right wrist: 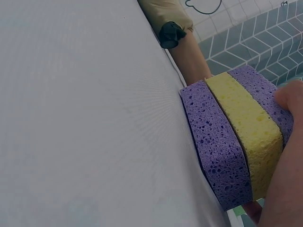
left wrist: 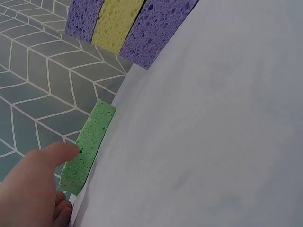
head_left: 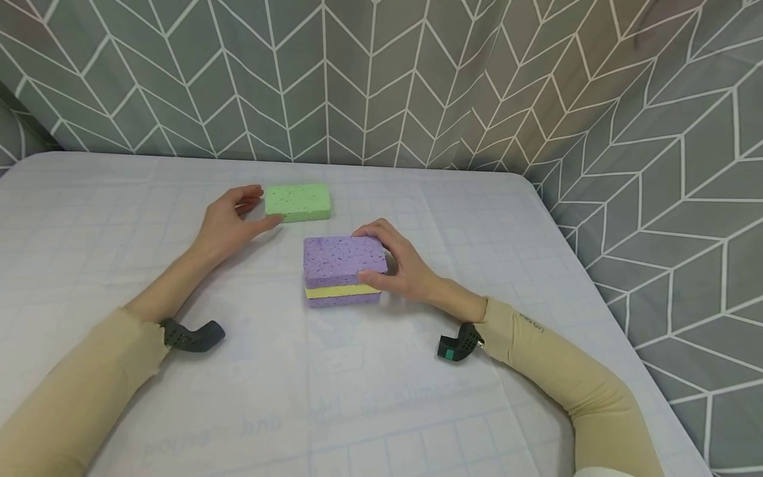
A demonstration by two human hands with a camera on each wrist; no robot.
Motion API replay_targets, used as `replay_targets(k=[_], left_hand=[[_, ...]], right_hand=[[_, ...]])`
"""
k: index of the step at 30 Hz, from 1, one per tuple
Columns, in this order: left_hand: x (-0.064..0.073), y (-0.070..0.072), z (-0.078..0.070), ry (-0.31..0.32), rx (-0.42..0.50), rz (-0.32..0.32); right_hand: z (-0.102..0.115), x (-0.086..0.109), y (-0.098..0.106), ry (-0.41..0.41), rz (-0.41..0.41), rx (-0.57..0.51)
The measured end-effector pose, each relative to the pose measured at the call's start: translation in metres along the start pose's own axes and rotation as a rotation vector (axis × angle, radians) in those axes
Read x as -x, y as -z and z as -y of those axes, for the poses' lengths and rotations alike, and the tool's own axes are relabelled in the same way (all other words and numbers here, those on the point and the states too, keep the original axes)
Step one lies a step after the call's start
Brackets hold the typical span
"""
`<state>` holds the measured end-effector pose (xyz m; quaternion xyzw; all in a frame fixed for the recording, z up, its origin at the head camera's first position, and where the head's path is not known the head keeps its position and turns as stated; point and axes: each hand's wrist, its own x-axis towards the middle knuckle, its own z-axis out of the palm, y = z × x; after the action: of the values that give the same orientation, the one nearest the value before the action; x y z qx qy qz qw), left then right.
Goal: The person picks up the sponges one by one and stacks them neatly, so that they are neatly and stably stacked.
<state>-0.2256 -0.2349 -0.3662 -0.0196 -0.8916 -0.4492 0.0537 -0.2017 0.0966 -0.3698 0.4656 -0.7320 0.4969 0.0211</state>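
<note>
A green sponge (head_left: 298, 201) lies flat on the white-covered table. My left hand (head_left: 234, 215) is at its left end, with the thumb touching the front side near the corner; the other fingers are loosely bent beside the back left corner. In the left wrist view the thumb meets the side of the green sponge (left wrist: 90, 144). Nearer to me is a stack: a yellow sponge (head_left: 336, 291) between an upper purple sponge (head_left: 342, 257) and a lower purple sponge (head_left: 342, 301). My right hand (head_left: 401, 263) holds the upper purple sponge at its right end, thumb in front and fingers behind.
The table (head_left: 250, 391) carries a white cover with faint print showing through. Behind and to the right hangs a grey curtain (head_left: 357, 86) with white chevron lines. A dark wrist camera (head_left: 193, 336) sits at the left sleeve, another wrist camera (head_left: 459, 342) at the right.
</note>
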Motion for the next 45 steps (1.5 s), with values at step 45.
replay_targets(k=[45], left_hand=[[-0.0068,-0.0026,-0.0022,-0.038,-0.028,0.075]], right_hand=[[-0.0018,0.0001,0.0001,0.010,-0.010,0.004]])
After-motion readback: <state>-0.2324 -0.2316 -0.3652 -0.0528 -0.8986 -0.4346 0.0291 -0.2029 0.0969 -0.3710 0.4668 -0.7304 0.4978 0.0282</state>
